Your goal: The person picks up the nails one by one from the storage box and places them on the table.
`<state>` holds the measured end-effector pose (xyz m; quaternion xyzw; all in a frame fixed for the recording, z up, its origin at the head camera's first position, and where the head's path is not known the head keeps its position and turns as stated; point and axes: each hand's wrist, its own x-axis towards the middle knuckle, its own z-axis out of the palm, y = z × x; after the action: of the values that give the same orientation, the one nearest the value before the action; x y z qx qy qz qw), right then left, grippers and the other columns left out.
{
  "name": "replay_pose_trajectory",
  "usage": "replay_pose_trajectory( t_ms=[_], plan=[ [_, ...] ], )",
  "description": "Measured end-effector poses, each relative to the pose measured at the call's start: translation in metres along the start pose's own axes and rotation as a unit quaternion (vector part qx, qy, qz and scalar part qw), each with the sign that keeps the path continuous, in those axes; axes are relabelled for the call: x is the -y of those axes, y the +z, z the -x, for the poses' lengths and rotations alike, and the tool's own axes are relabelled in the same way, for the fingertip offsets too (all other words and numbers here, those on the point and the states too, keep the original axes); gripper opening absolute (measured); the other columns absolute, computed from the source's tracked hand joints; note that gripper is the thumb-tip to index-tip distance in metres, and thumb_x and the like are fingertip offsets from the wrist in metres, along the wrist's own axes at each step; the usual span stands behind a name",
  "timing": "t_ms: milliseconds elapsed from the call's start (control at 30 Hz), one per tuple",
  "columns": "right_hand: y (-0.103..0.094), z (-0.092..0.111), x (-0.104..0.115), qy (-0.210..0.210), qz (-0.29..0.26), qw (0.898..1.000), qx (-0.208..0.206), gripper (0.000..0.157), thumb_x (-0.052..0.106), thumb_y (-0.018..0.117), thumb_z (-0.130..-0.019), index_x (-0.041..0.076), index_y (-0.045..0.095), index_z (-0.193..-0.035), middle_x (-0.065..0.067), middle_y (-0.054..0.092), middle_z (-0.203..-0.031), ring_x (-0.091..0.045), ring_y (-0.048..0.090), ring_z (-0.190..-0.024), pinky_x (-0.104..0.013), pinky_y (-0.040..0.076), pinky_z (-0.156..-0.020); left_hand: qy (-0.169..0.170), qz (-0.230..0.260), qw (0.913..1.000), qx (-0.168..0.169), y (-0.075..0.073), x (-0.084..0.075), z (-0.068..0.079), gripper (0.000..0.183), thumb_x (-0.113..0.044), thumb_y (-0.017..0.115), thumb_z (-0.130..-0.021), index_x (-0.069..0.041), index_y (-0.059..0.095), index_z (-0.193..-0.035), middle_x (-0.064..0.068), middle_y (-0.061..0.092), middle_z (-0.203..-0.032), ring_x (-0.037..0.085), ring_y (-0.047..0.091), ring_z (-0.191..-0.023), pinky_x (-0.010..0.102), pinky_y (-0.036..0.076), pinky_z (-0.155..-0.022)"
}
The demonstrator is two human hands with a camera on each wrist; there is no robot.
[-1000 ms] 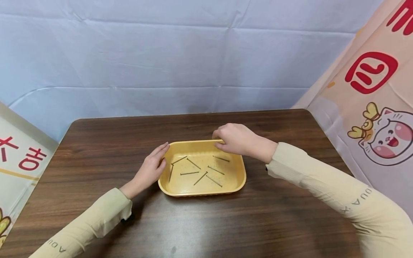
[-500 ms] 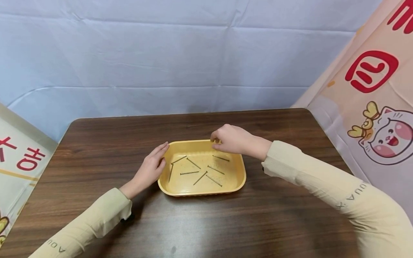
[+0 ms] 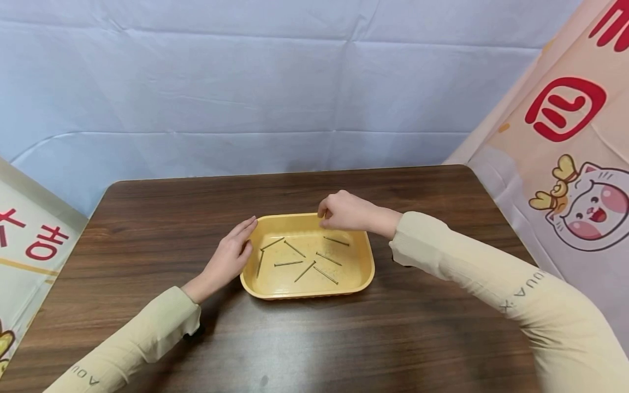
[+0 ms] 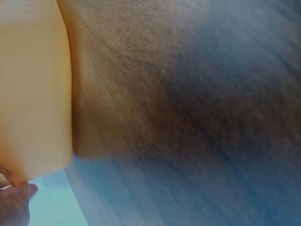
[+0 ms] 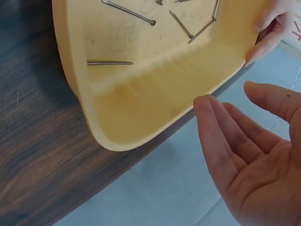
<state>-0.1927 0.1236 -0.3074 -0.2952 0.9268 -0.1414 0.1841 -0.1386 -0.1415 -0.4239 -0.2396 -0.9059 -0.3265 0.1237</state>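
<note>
A yellow rectangular tray point(image 3: 307, 295) stands on the table with several loose nails point(image 3: 288, 263) spread over its floor. My left hand point(image 3: 227, 259) rests against the tray's left side near the far corner, fingers fairly straight. Over the far rim, right of its middle, is my right hand point(image 3: 346, 212). In the right wrist view, that right hand point(image 5: 261, 160) has its thumb apart from gently bent fingers, and nothing lies between them; its fingertips are at the rim. The left wrist view shows mostly the tray's outer wall point(image 4: 35, 94) and part of a hand at lower left.
The dark wood-grain table point(image 3: 314, 349) extends around the tray. Behind its far edge hangs a pale blue cloth point(image 3: 236, 103). Printed banners with red characters flank the table, one on the right point(image 3: 565, 180) and one on the left point(image 3: 29, 262).
My right hand has slid a little to the left along the tray's far rim, its forearm following. The left hand, tray and nails look unmoved.
</note>
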Motion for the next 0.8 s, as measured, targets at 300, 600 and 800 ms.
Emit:
replay_pose_trajectory(
  t_ms=[300, 600, 800],
  plan=[
    [0.003, -0.005, -0.003, 0.016, -0.039, 0.999, 0.007, 0.025, 0.016, 0.06, -0.083, 0.0, 0.067, -0.101, -0.005, 0.067, -0.086, -0.015, 0.061, -0.082, -0.029, 0.048, -0.075, 0.002, 0.0, 1.0, -0.001, 0.0, 0.0, 0.0, 0.043, 0.007, 0.047, -0.084, 0.011, 0.046, -0.127, 0.022, 0.045, -0.132, 0.032, 0.045, -0.12, 0.043, 0.041, -0.093],
    [0.006, -0.008, 0.001, 0.07, -0.103, 0.991, 0.051, 0.02, 0.013, 0.058, -0.085, 0.001, 0.067, -0.099, -0.01, 0.067, -0.087, -0.016, 0.061, -0.068, -0.028, 0.049, -0.062, -0.004, 0.003, 1.0, 0.001, 0.0, 0.0, 0.0, 0.043, 0.006, 0.047, -0.085, 0.01, 0.046, -0.128, 0.021, 0.044, -0.133, 0.031, 0.045, -0.121, 0.042, 0.042, -0.093],
    [0.011, -0.013, 0.003, 0.105, -0.129, 0.984, 0.067, 0.017, 0.013, 0.059, -0.085, 0.002, 0.067, -0.095, -0.016, 0.066, -0.093, -0.025, 0.064, -0.076, -0.03, 0.053, -0.064, -0.004, 0.0, 1.0, -0.001, 0.001, 0.0, 0.0, 0.044, 0.007, 0.047, -0.084, 0.01, 0.046, -0.128, 0.022, 0.044, -0.133, 0.031, 0.045, -0.12, 0.042, 0.043, -0.091]
  ],
)
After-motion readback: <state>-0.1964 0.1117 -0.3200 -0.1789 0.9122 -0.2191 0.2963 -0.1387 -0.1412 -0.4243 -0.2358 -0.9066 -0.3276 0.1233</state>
